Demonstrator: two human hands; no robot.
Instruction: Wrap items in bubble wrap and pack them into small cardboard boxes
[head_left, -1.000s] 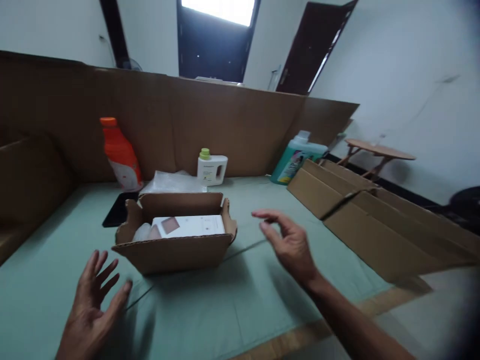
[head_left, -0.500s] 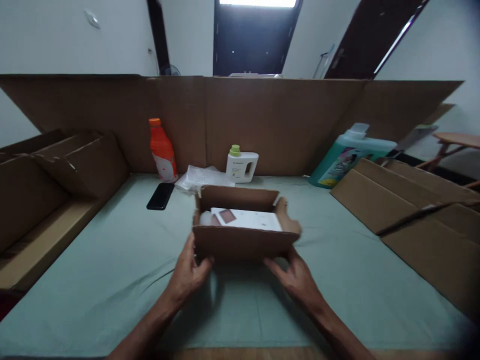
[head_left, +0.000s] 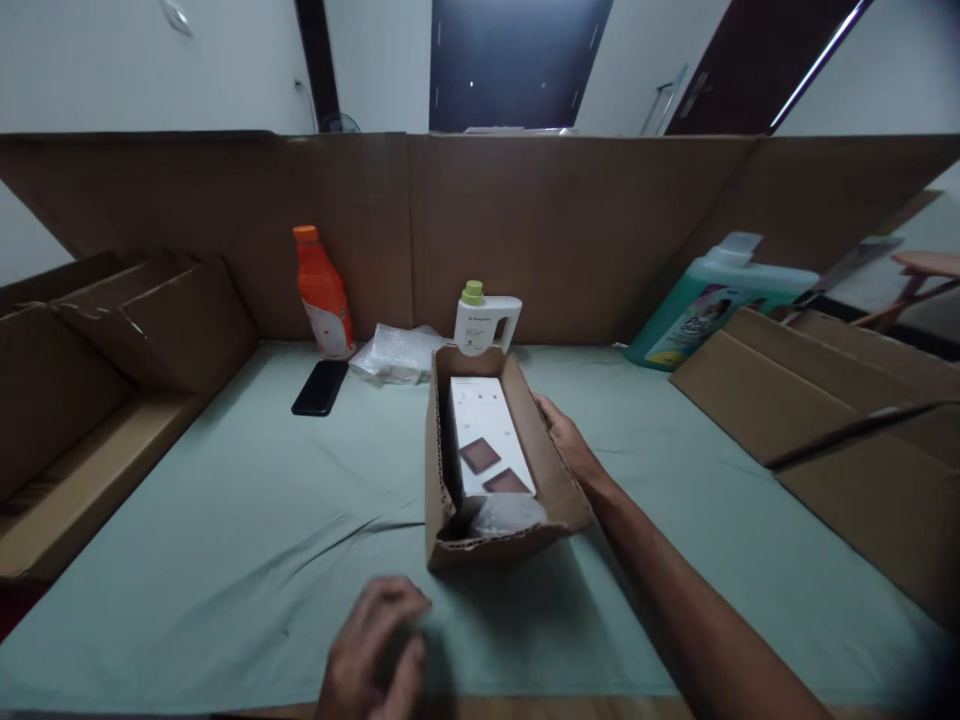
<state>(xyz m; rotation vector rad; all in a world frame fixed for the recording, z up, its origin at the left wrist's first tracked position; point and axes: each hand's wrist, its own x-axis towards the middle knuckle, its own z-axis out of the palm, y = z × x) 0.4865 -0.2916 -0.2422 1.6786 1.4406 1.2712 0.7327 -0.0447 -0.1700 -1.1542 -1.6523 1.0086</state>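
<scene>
An open cardboard box (head_left: 551, 470) stands lengthwise away from me in the middle of the cloth-covered table. Inside lies a white carton (head_left: 480, 415) printed with brown squares, with a wad of clear plastic wrap (head_left: 508, 514) at the near end. My right hand (head_left: 561, 435) grips the box's right side towards its far end; most of the fingers are hidden behind the cardboard. Off the box, nearer to me, my left hand (head_left: 379, 640) hovers with curled fingers apart from the thumb and nothing between them.
At the back stand an orange bottle (head_left: 322, 295), a white bottle with a green cap (head_left: 480, 318) and folded bubble wrap (head_left: 397, 353). A black phone (head_left: 320, 388) lies left. Cardboard boxes (head_left: 142, 330) flank the left; a teal jug (head_left: 697, 305) and more cardboard (head_left: 772, 380) are right.
The cardboard box has turned from crosswise to lengthwise. My left hand has let go of it and moved down towards me. My right hand has moved farther away with the box's side.
</scene>
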